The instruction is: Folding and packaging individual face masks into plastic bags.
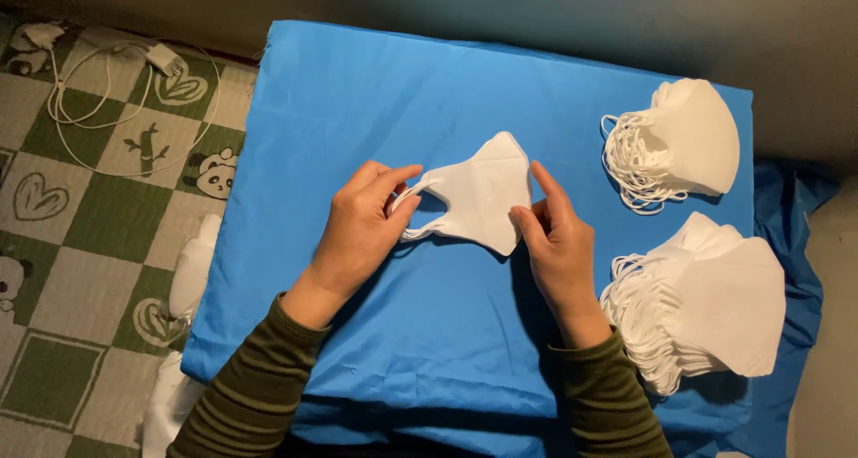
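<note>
Pinched from both sides, the white face mask sits dead centre on the blue cloth. Left hand has thumb and forefinger closed on the thin ear loop at the mask's nine o'clock end; right hand nips the folded edge at about four o'clock, forefinger stretched up along the side. Both sleeves are dark green with faint stripes.

Look at that mask: plain white, folded flat, a curved wing shape peaking at twelve o'clock, with a crease running down its middle. It lies flat on the cloth, slightly lifted at the loop end.

Out at three to four o'clock of the right hand, a big fanned stack of masks, loops bunched on its left side. Farther off, at one o'clock, a smaller stack, loops tangled the same way.

Over at nine o'clock, a green-and-cream checked mat with panda pictures. On it, far at eleven o'clock, a white charger cable coils loosely.
</note>
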